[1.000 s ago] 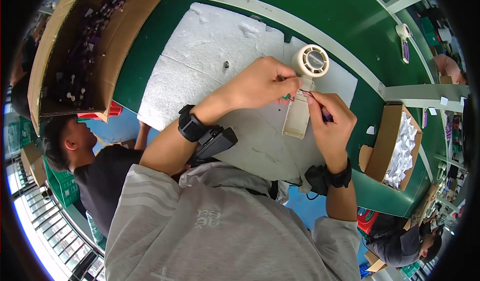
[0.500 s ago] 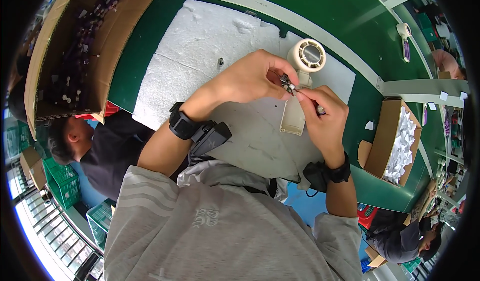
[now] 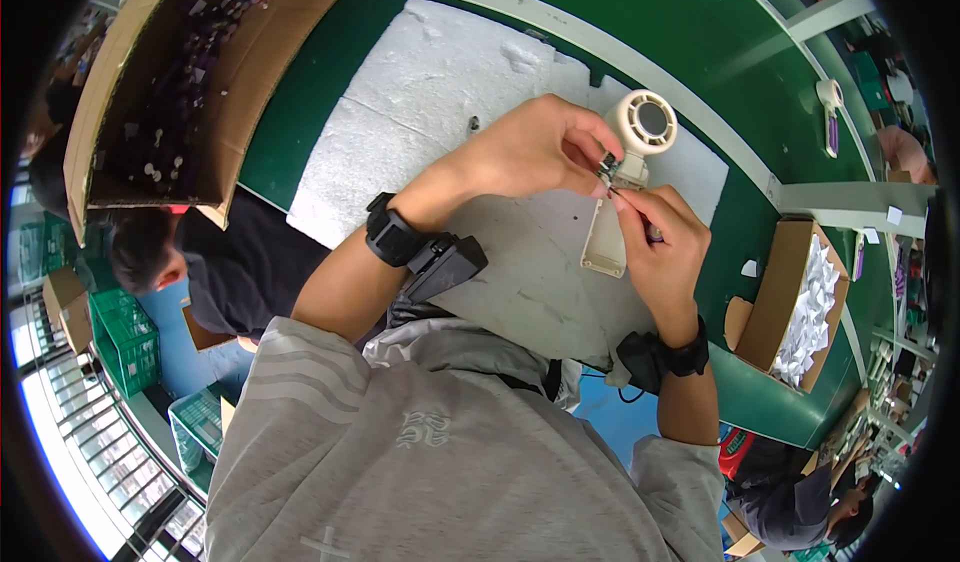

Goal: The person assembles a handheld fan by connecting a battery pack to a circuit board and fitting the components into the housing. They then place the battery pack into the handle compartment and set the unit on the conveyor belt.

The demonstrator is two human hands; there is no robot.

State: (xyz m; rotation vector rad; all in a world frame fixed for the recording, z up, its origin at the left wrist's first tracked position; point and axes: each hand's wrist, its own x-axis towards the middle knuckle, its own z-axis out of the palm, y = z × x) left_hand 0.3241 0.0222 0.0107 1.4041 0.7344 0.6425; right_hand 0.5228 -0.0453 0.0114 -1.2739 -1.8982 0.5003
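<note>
Cardboard forms the deep, open brown box [image 3: 275,72] at far left, its floor scattered with small purple parts [image 3: 190,72]. Below it shows a co-worker's dark sleeve [image 3: 250,262]. Next lies a flat white foam sheet [image 3: 410,92] bearing a tiny dark piece [image 3: 474,122]. The bare left hand [image 3: 540,147] pinches a small green circuit board [image 3: 608,162] between thumb and fingers, just beside the neck of a cream plastic round-headed fan [image 3: 605,247]. Almost touching those fingertips, the bare right hand [image 3: 665,237] presses thumb and forefinger together on a thin dark wire [image 3: 613,191]; a purple object [image 3: 655,233], mostly hidden, sits within its curled fingers. Farther right, an open brown carton [image 3: 778,282] of folded white paper pieces [image 3: 810,312] stands on the green tabletop [image 3: 722,287].
</note>
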